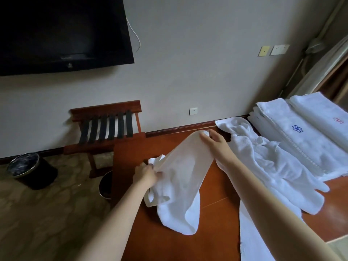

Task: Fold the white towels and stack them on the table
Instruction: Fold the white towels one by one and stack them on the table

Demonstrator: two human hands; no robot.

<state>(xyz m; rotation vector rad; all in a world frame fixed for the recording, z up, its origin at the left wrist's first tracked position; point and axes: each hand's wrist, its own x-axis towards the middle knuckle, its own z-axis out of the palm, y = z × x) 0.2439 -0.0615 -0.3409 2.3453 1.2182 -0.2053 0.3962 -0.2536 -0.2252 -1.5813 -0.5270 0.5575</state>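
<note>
Both hands stretch the towel (pixel 185 166) diagonally, left hand (pixel 146 175) near, right hand (pixel 214 141) far

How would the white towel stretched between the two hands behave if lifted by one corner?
Probably floppy: the white towel sags between the left hand and right hand, its lower end hanging in loose folds. Likely light for its size, since finger grips at two ends carry it. Pushed across the table, it would probably bunch rather than slide.

Dim, soft light — wide-angle edge warping
</note>
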